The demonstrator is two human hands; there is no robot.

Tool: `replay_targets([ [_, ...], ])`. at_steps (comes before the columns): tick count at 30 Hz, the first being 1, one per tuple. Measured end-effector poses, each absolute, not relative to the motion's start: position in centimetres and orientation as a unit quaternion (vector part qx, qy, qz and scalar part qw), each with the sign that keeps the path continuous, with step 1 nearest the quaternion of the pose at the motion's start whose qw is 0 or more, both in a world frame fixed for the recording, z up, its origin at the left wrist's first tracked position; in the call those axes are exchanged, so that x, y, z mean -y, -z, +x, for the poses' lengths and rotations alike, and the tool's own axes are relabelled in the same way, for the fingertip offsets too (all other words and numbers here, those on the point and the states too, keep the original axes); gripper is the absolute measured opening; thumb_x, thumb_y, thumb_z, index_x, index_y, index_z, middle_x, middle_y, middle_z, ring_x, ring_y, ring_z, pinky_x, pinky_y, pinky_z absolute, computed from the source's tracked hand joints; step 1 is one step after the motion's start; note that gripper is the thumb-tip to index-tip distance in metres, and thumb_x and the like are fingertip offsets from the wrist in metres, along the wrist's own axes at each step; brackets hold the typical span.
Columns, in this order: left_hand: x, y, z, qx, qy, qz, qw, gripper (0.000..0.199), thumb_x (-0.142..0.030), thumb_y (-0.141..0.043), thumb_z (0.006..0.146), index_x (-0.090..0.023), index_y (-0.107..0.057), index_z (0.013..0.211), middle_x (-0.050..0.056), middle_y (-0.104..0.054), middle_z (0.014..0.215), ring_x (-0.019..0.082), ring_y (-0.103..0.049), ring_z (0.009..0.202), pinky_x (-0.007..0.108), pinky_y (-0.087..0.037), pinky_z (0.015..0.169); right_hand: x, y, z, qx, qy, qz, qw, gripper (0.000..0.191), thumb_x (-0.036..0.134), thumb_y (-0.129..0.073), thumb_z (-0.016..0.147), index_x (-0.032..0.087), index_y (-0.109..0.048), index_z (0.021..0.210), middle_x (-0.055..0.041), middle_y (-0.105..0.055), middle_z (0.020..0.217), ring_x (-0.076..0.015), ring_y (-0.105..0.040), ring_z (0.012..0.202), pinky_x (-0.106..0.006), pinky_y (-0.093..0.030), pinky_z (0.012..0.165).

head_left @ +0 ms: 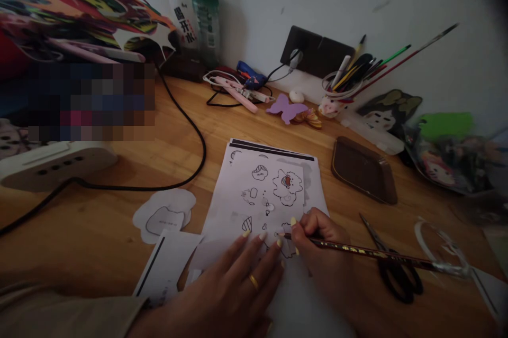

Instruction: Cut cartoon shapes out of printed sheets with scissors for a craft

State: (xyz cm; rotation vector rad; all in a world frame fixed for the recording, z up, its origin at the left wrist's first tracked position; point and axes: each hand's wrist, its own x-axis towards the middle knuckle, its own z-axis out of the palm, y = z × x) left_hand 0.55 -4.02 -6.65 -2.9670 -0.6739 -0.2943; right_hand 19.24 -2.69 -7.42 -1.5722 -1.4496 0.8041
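Note:
My left hand point(234, 274) lies flat with fingers outstretched on a paper sheet point(238, 190) printed with small cartoon drawings; a gold ring is on one finger. In my right hand point(323, 243) is a dark red pencil point(369, 251), pinched near its point. The tip rests at the sheet, close to my left fingertips, by a partly covered cartoon figure point(289, 248). A bear-like drawing point(291, 182) shows farther up the page. Black-handled scissors point(392, 264) lie on the table to the right, beneath the pencil's shaft.
Cut paper pieces point(169, 213) and a printed strip point(170, 258) lie left of the sheet. A black cable point(202, 142) curves near the power strip point(55, 166). A brown tray point(363, 171) sits right, with a pen holder point(333, 105) behind it. Two bottles point(206, 20) stand against the wall.

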Motion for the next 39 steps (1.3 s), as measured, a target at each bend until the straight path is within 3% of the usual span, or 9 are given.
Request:
replay_targets([
  [39,4.17,6.87,0.55,0.211,0.098,-0.971,0.051,0.043,-0.036,-0.023,0.092,-0.016,-0.045,0.123,0.003,-0.046,0.13,0.021,-0.049,0.111,0.035,-0.034,0.09,2.9,7.93,19.65,0.579,-0.325,-0.628,0.405,0.03,0.024,-0.053,0.075,0.021,-0.031,0.054,0.006,-0.036,0.051,-0.0091,-0.034,0.047,-0.022,-0.031,0.044],
])
